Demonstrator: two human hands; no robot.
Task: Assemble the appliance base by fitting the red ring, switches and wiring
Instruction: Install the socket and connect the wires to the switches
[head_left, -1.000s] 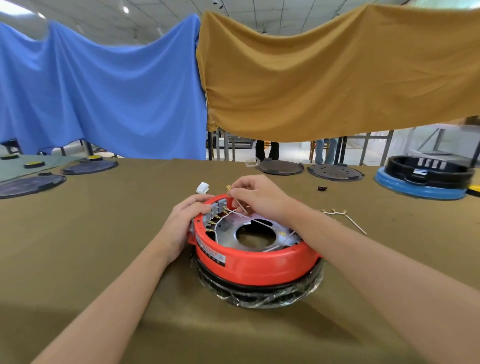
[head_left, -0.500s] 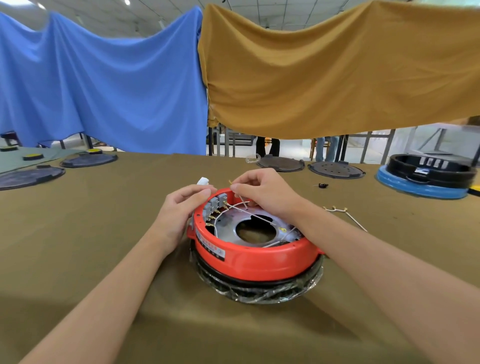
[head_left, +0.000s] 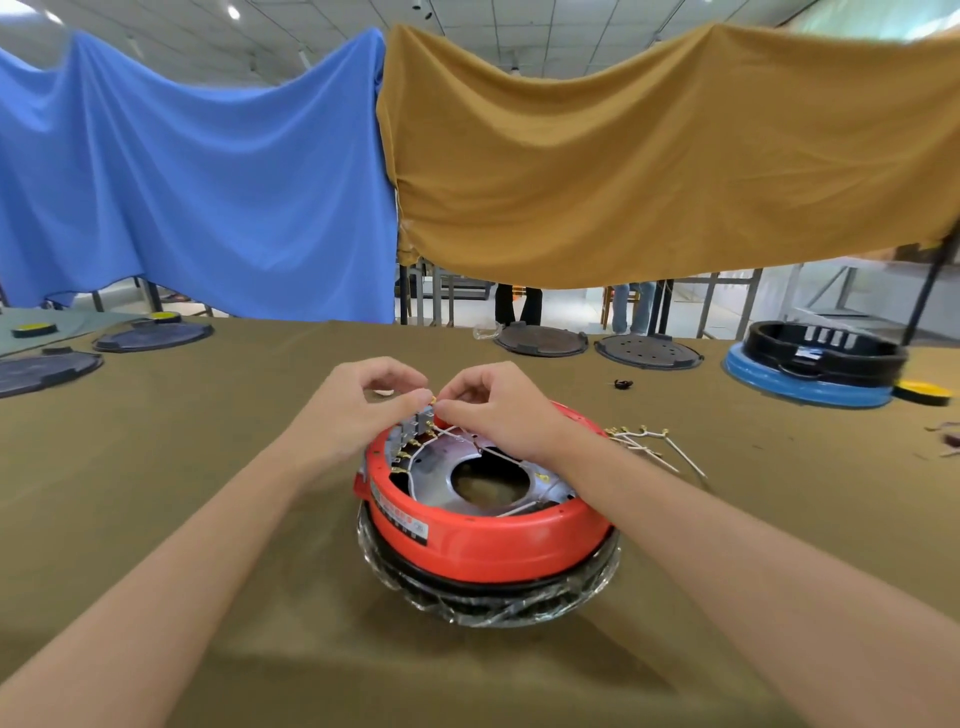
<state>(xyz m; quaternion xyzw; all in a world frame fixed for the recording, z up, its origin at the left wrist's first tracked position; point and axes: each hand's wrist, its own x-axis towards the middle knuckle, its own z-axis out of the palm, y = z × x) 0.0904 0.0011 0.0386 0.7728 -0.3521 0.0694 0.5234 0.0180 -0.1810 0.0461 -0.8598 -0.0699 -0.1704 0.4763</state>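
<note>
Wiring under way: both hands, the left hand (head_left: 358, 410) and right hand (head_left: 498, 410), pinch a brass-tipped wire (head_left: 434, 400) above the switches (head_left: 415, 428) on the red ring (head_left: 488, 535), apparently ready to be pressed onto a switch tab next.

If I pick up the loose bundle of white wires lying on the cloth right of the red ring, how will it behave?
The loose wires look thin and long, so probably light and floppy. Their metal terminals fan out separately, so they may snag each other or the tablecloth.

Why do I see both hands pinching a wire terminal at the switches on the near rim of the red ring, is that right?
Not quite. The head view shows the left hand and right hand pinching at the switches on the far-left rim of the red ring, not the near rim.
</note>
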